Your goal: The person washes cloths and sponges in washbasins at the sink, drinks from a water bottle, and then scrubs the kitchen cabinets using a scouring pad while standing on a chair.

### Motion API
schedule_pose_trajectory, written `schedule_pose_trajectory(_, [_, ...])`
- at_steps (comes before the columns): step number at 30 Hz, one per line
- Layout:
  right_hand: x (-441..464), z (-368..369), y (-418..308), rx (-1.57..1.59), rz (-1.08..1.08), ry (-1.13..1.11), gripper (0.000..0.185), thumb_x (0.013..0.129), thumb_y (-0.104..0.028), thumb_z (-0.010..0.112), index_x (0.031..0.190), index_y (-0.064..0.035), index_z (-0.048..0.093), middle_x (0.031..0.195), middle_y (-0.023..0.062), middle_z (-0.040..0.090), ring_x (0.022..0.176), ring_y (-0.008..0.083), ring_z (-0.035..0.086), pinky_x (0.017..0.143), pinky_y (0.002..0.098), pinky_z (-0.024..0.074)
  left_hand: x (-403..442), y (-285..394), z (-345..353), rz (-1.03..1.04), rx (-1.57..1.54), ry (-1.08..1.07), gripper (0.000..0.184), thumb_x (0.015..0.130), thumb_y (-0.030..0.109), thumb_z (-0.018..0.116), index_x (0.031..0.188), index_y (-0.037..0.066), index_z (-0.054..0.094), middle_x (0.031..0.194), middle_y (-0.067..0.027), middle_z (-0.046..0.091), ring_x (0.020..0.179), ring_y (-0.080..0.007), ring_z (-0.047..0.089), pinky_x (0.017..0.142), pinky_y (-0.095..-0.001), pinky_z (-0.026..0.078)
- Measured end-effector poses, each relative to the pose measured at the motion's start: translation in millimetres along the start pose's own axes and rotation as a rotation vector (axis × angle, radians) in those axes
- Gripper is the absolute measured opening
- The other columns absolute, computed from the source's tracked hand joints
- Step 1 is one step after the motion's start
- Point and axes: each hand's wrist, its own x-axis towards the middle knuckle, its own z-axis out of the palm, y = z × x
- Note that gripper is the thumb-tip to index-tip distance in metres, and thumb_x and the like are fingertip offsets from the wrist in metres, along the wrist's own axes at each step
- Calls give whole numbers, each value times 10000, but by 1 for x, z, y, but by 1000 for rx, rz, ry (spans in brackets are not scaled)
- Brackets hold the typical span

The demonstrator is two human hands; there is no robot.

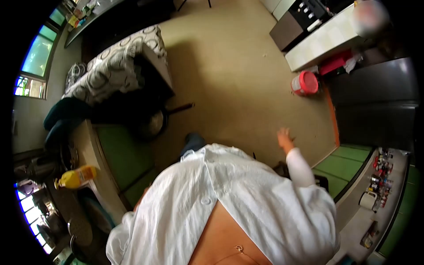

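Here, in the head view, the red-lidded bucket [304, 83] stands upright on the floor [234, 66], ahead and rightward of the nearer right hand [285, 138], which appears loosely spread; the left hand's state cannot be told, being out of sight.

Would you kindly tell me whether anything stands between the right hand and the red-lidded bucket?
Nothing visible does: in this head view, only bare floor shows between the open right hand and the red-lidded bucket. How high the hand is above the floor, I cannot tell.
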Motion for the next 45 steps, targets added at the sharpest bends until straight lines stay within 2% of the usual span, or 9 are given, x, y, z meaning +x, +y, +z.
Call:
schedule_pose_trajectory(3, [29, -11, 4, 1056, -11, -23, 705, 676, -292, 676, 1286, -124, 363, 1322, 201, 317, 1227, 331, 298, 998, 402, 276, 17, 40, 9, 7, -105, -93, 280, 833, 233, 459, 912, -15, 564, 863, -204, 592, 815, -355, 564, 716, -411, 439])
schedule_pose_trajectory(13, [189, -276, 89, 1033, -178, 559, 231, 741, -238, 631, 850, -39, 590, 814, 144, 602, 721, 267, 562, 657, 349, 448, 176, 192, -123, 170, -100, -24, 378, 741, 253, 574, 1037, 18, 570, 981, -194, 590, 963, -310, 555, 842, -374, 430])
schedule_pose_trajectory(16, [208, -344, 137, 1015, -255, 915, 348, 804, -224, 585, 558, -45, 416, 474, 40, 378, 477, 173, 271, 440, 325, 281, 181, 288, -202, 265, -166, 139, 385, 745, 248, 580, 1067, 38, 557, 981, -195, 588, 941, -300, 565, 797, -370, 450])
schedule_pose_trajectory(23, [227, -385, 180, 2809, -404, 132, 174, 878, -263, 475, 842, -107, 543, 662, -15, 485, 549, 72, 434, 445, 224, 362, 262, 455, -321, 244, -685, 232, 356, 729, 134, 557, 1077, 62, 557, 1021, -162, 577, 925, -291, 558, 783, -342, 446])
schedule_pose_trajectory(25, [428, -174, 199, 1510, -122, -20, 303, 876, -303, 467, 1061, -71, 528, 987, 81, 570, 857, 188, 540, 698, 340, 470, 281, 476, -323, 251, -485, 359, 358, 717, 121, 553, 1072, 78, 564, 1036, -154, 570, 934, -294, 549, 791, -348, 445])
schedule_pose_trajectory(28, [394, -286, 180, 690, -412, 363, 400, 771, -242, 599, 1147, -130, 522, 1033, 113, 570, 1001, 255, 525, 885, 335, 409, 316, 521, -341, 352, 51, 530, 371, 689, 157, 566, 1053, 84, 565, 1076, -162, 539, 994, -316, 506, 819, -403, 432])
schedule_pose_trajectory(30, [381, -383, 174, 1500, -96, -77, 399, 768, -241, 595, 1134, -94, 534, 1163, 172, 504, 1073, 283, 485, 911, 343, 388, 313, 553, -357, 285, -221, 532, 388, 694, 178, 571, 1067, 74, 555, 1048, -169, 552, 982, -323, 514, 830, -394, 425])
schedule_pose_trajectory(37, [503, -577, 222, 631, -516, 318, 484, 785, -289, 587, 1176, -30, 471, 1170, 162, 507, 1046, 289, 510, 880, 357, 413, 352, 584, -389, 103, -429, 471, 439, 696, 201, 573, 1106, 52, 524, 1012, -174, 584, 945, -307, 560, 806, -356, 449])
schedule_pose_trajectory(45, [613, -704, 216, 2139, -705, -160, 373, 823, -299, 528, 1126, -81, 522, 1113, 128, 543, 1030, 248, 507, 844, 348, 420, 437, 615, -494, -25, -1497, 284, 454, 736, 170, 623, 1137, 15, 477, 870, -63, 567, 722, -122, 545, 564, -247, 441])
